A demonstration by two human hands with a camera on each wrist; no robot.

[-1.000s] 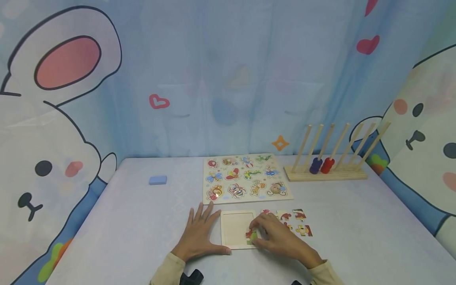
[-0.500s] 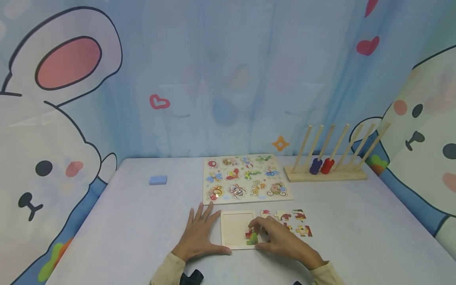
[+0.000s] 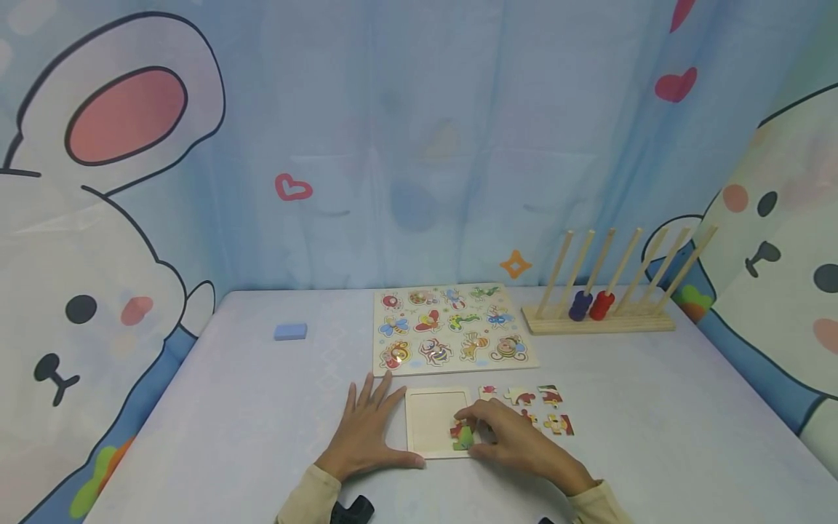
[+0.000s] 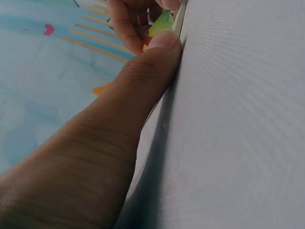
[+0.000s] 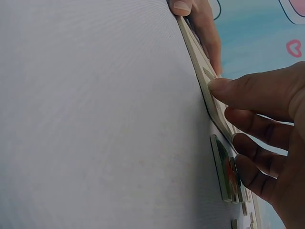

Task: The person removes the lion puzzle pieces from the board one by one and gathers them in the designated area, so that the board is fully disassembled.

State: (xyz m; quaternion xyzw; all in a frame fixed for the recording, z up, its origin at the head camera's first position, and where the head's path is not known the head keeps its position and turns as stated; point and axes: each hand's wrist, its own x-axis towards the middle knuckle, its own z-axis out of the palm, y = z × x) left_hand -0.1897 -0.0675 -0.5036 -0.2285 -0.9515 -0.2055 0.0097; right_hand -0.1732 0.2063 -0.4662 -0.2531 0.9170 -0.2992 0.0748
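A shallow square wooden puzzle tray [image 3: 428, 422] lies near the front of the table. My left hand [image 3: 369, 429] is spread along its left side, the thumb touching the lower left corner. In the tray's lower right corner sits a green and red puzzle piece [image 3: 463, 437]. My right hand [image 3: 513, 437] holds this piece with curled fingers, index finger at its upper edge and thumb near the tray's bottom edge. In the left wrist view part of the green piece [image 4: 162, 23] shows beyond the left thumb. The right hand partly covers some of the loose puzzle pieces [image 3: 558, 423] to its right.
Behind the tray lies a larger wooden board [image 3: 452, 327] with insect and animal pictures. A wooden peg rack [image 3: 602, 324] with blue and red beads stands at the back right. A blue block [image 3: 290, 332] lies at the back left, before a patterned curtain [image 3: 425, 145].
The right thumb has slid off the piece's face towards the tray's lower edge, and the index finger has shifted slightly left. The piece has moved a little left. The left hand stays put.
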